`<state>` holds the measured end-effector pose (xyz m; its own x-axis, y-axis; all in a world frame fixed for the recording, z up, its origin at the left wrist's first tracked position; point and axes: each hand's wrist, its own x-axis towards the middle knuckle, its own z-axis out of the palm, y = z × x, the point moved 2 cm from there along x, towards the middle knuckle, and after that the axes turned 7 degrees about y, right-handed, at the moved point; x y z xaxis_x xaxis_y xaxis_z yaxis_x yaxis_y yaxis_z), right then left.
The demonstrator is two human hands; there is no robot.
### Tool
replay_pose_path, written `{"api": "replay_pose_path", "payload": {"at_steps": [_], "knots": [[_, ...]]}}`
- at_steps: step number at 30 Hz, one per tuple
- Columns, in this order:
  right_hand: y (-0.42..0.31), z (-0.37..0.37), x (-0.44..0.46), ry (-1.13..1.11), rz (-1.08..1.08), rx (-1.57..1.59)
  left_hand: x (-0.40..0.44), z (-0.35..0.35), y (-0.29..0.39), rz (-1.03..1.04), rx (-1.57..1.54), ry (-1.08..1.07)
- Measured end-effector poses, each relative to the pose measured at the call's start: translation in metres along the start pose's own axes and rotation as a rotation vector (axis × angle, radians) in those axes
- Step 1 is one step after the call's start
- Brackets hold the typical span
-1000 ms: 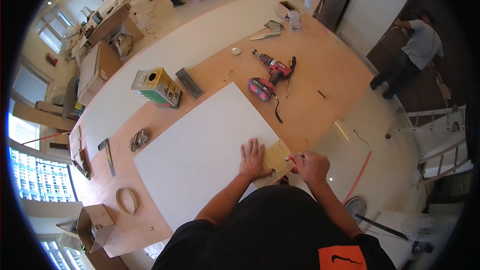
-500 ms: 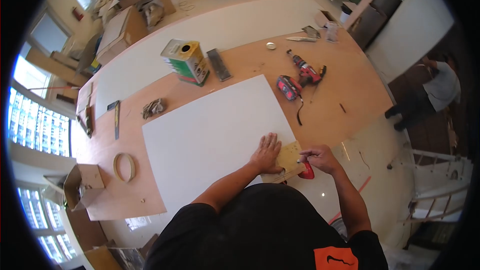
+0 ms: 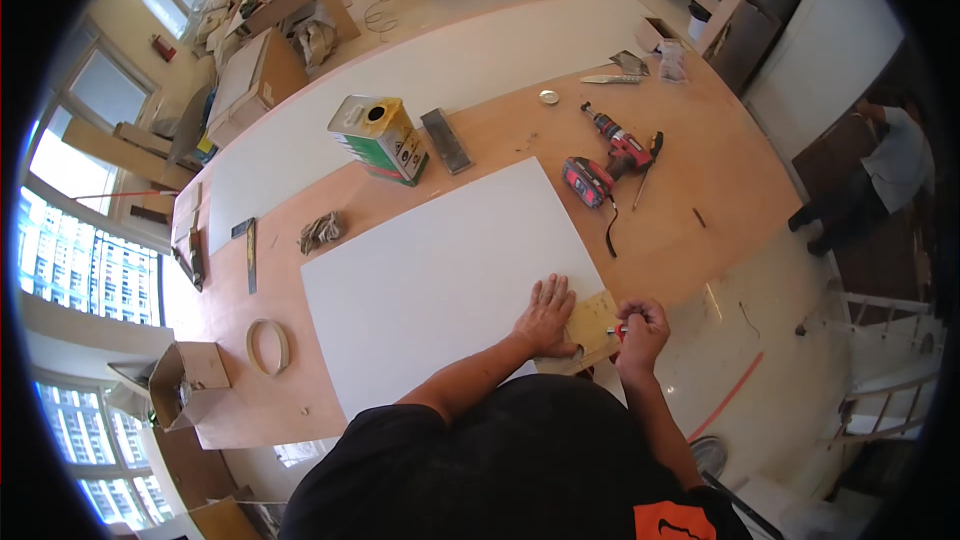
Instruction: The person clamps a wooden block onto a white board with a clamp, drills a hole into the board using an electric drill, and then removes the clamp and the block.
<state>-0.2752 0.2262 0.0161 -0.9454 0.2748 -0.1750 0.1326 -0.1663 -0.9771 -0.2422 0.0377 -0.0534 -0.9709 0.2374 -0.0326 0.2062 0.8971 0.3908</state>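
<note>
A white panel (image 3: pixel 440 280) lies at the near edge of the wooden table. My left hand (image 3: pixel 548 315) rests on it with the fingers spread, its thumb side against a yellowish wooden block (image 3: pixel 592 326). This block sits at the panel's right near corner. My right hand (image 3: pixel 642 330) is closed around a small red tool (image 3: pixel 619 331) at the block's right edge; the fingers hide most of the tool. Beyond the panel a red cordless drill (image 3: pixel 608 162) lies on the table, with a pencil-like stick beside it.
A metal can (image 3: pixel 380 138) and a dark block (image 3: pixel 445 141) stand beyond the panel. To the left are a rope bundle (image 3: pixel 321 231), a square (image 3: pixel 251 258), a tape roll (image 3: pixel 268 347) and an open box (image 3: pixel 203 365). Another person (image 3: pixel 890 165) stands at far right, near a ladder.
The view has swung right, then shifted slightly. My right hand has turned, and less of the red tool shows beneath it. My left hand keeps its place on the panel beside the block.
</note>
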Motion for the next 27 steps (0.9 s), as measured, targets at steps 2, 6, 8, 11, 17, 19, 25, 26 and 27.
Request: {"api": "replay_pose_path", "payload": {"at_steps": [2,6,8,11,17,19,25,26,27], "knots": [[-0.005,0.002,-0.004,0.014,-0.069,-0.063,0.003,-0.005,0.002,-0.012,0.021,-0.034],[-0.033,0.003,-0.011,-0.168,-0.631,-0.367,0.002,-0.002,-0.001,-0.008,-0.009,-0.005],[-0.054,0.004,-0.014,-0.434,-1.009,-0.516,0.0,0.001,-0.002,0.003,-0.022,0.006],[-0.09,0.004,-0.012,-0.956,-1.35,-0.715,-0.001,0.004,-0.003,0.005,-0.019,0.02],[-0.075,0.005,0.011,-1.329,-1.6,-0.901,-0.003,-0.003,0.0,0.01,0.015,0.01],[-0.061,0.003,0.013,-1.382,-1.521,-1.028,-0.006,-0.006,-0.001,0.014,0.013,0.023],[-0.064,0.012,0.006,-1.071,-1.582,-1.013,-0.007,-0.012,0.001,0.017,0.009,0.015],[-0.061,0.009,0.005,-1.022,-1.557,-1.066,-0.006,-0.011,0.001,0.016,0.009,0.015],[-0.056,0.006,0.004,-0.973,-1.529,-1.118,-0.006,-0.011,0.0,0.015,0.008,0.013]]}}
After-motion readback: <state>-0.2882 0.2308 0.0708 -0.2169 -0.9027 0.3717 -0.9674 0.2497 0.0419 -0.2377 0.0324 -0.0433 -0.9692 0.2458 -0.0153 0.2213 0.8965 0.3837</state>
